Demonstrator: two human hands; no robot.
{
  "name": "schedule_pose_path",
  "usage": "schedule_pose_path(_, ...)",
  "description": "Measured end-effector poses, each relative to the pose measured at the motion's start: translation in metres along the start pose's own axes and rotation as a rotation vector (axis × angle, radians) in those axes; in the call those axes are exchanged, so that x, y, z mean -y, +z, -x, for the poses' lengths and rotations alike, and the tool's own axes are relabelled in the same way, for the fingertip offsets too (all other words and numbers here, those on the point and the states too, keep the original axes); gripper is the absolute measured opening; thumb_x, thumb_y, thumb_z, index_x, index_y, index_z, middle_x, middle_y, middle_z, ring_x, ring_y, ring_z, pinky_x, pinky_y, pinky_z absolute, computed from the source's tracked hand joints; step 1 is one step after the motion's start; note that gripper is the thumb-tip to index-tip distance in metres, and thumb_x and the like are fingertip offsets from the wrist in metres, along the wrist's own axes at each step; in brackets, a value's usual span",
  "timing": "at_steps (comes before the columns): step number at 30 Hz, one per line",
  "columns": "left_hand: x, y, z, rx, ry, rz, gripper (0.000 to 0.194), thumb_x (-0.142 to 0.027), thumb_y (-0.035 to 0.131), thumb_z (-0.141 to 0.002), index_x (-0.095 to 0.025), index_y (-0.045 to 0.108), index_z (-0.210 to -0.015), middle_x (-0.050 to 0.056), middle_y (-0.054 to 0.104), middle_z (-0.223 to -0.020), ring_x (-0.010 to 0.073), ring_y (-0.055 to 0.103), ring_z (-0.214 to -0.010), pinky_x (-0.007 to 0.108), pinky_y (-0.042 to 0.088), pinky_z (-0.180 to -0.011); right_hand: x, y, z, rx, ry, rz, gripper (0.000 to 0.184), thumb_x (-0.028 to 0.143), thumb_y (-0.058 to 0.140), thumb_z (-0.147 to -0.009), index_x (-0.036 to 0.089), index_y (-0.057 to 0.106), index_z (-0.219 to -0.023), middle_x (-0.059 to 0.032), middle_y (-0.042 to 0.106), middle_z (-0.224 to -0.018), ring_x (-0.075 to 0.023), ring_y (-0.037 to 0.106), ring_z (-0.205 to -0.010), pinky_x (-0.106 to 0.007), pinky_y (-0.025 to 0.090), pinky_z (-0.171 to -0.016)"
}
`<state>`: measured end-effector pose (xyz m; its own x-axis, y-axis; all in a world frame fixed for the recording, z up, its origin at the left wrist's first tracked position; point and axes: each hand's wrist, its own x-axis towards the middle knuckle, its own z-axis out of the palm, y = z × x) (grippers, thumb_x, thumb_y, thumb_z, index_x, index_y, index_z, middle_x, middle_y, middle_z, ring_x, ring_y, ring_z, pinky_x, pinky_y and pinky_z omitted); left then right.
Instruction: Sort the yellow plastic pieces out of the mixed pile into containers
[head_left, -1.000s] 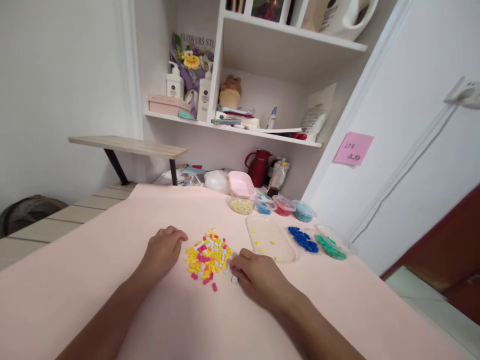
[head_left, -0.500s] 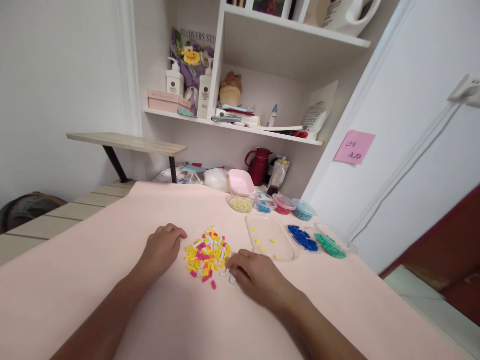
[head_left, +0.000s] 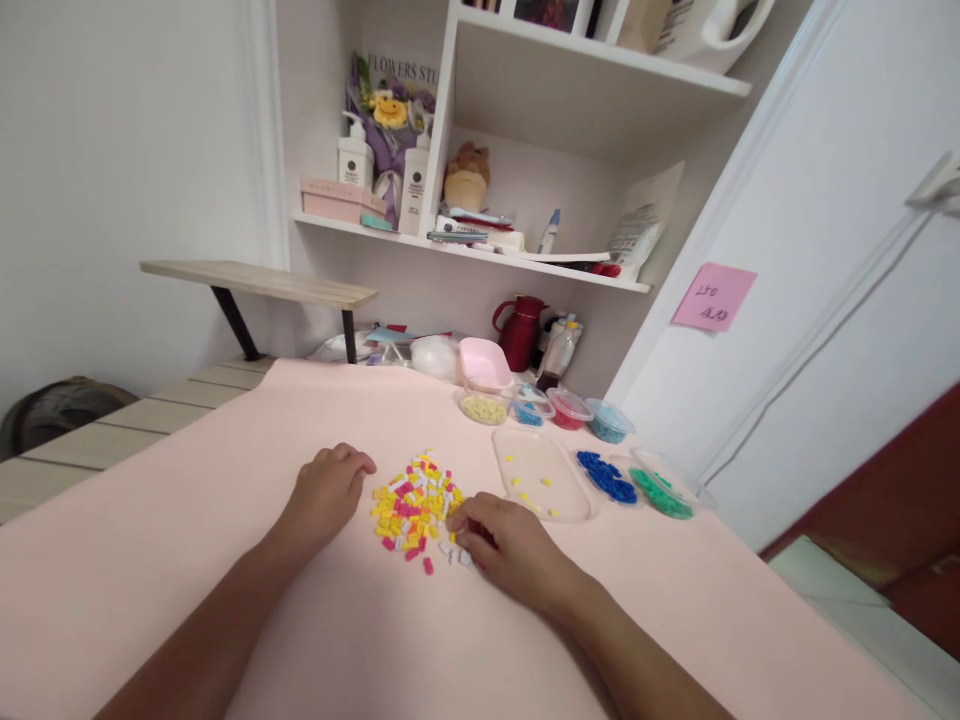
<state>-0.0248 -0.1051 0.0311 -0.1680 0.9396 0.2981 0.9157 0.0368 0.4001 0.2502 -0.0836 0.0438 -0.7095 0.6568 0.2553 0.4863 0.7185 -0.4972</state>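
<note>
A loose pile of small plastic building bricks (head_left: 414,505) in yellow, pink, white and orange lies on the pink tabletop. My left hand (head_left: 330,490) rests to its left, apart from the bricks, fingers loosely bent and nothing seen in them. At the pile's right edge, my right hand (head_left: 506,545) has its fingers bent down among the bricks. Its fingertips close at a small yellow brick (head_left: 453,537), partly hidden by them. Several white bricks (head_left: 454,555) lie just below those fingertips. A shallow clear tray (head_left: 536,455) beyond my right hand holds several yellow bricks.
Clear tubs of blue bricks (head_left: 606,476) and green bricks (head_left: 663,494) stand right of the tray. More small tubs (head_left: 568,408) line the back, before a pink box (head_left: 484,364) and a red jug (head_left: 520,333). A wooden riser (head_left: 259,283) stands back left.
My right hand has shifted slightly up and left at the pile's edge. A yellow brick now shows under its fingertips, and more of the white bricks are uncovered. My left hand stays put.
</note>
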Motion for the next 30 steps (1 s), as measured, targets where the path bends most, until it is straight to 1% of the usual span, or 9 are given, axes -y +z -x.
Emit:
schedule_pose_path(2,-0.0007,-0.0005,0.0001,0.002,-0.003,0.001,0.031,-0.017,0.039,-0.086,-0.025,0.069,-0.091,0.004,0.067,-0.103,0.0212,0.056,-0.098,0.036,0.042,-0.088,-0.0007,0.0008,0.0004,-0.002,0.018,-0.001,0.026,0.008,0.052,-0.082,0.024,0.065,-0.098,-0.0007,0.066,-0.095,-0.0145,0.062,-0.083,-0.025,0.044,-0.077)
schedule_pose_path(6,-0.0015,-0.0015,0.0008,-0.005,-0.001,0.006,0.031,-0.017,0.039,-0.086,-0.025,0.069,-0.090,0.004,0.067,-0.104,0.0216,0.056,-0.098,0.036,0.043,-0.087,-0.0008,0.0007,0.0007,-0.003,0.019,0.013,0.038,0.009,0.052,-0.082,0.027,0.064,-0.113,-0.0015,0.065,-0.098,-0.0146,0.062,-0.083,-0.026,0.044,-0.077)
schedule_pose_path(11,-0.0016,-0.0015,0.0013,0.005,0.006,0.004,0.032,-0.017,0.038,-0.086,-0.024,0.069,-0.091,0.004,0.067,-0.104,0.0217,0.056,-0.098,0.037,0.042,-0.088,0.0002,-0.0008,0.0002,0.020,0.013,0.024,0.031,0.008,0.052,-0.082,0.026,0.068,-0.102,-0.0006,0.065,-0.098,-0.0137,0.062,-0.084,-0.025,0.043,-0.077)
schedule_pose_path(15,-0.0003,0.0008,0.0018,0.000,0.005,-0.005,0.032,-0.016,0.038,-0.086,-0.024,0.068,-0.092,0.004,0.067,-0.105,0.0214,0.056,-0.099,0.037,0.042,-0.088,-0.0010,0.0023,-0.0005,0.001,0.028,0.011,0.029,0.008,0.052,-0.082,0.025,0.068,-0.099,-0.0007,0.066,-0.097,-0.0141,0.062,-0.085,-0.025,0.044,-0.078)
schedule_pose_path(20,0.0034,0.0030,-0.0005,0.001,0.010,-0.027,0.033,-0.017,0.037,-0.087,-0.025,0.068,-0.093,0.003,0.067,-0.106,0.0215,0.056,-0.100,0.038,0.042,-0.089,-0.0052,0.0077,-0.0009,-0.052,0.047,-0.015,0.030,0.007,0.050,-0.084,0.026,0.068,-0.099,-0.0010,0.066,-0.096,-0.0143,0.063,-0.086,-0.025,0.044,-0.079)
schedule_pose_path(25,0.0034,-0.0004,-0.0030,0.051,0.013,-0.039,0.032,-0.017,0.038,-0.085,-0.025,0.068,-0.094,0.003,0.067,-0.106,0.0212,0.056,-0.100,0.038,0.043,-0.088,-0.0067,0.0056,-0.0018,-0.022,0.072,-0.013,0.029,0.009,0.052,-0.084,0.028,0.070,-0.097,-0.0002,0.065,-0.093,-0.0135,0.064,-0.082,-0.023,0.045,-0.076)
schedule_pose_path(30,0.0034,-0.0017,0.0010,0.032,0.084,-0.045,0.031,-0.021,0.040,-0.085,-0.024,0.068,-0.098,0.004,0.067,-0.106,0.0213,0.059,-0.099,0.039,0.046,-0.088,-0.0048,0.0017,-0.0027,0.004,0.076,-0.001,0.032,0.010,0.051,-0.086,0.032,0.070,-0.101,0.0004,0.065,-0.095,-0.0126,0.064,-0.082,-0.021,0.045,-0.075)
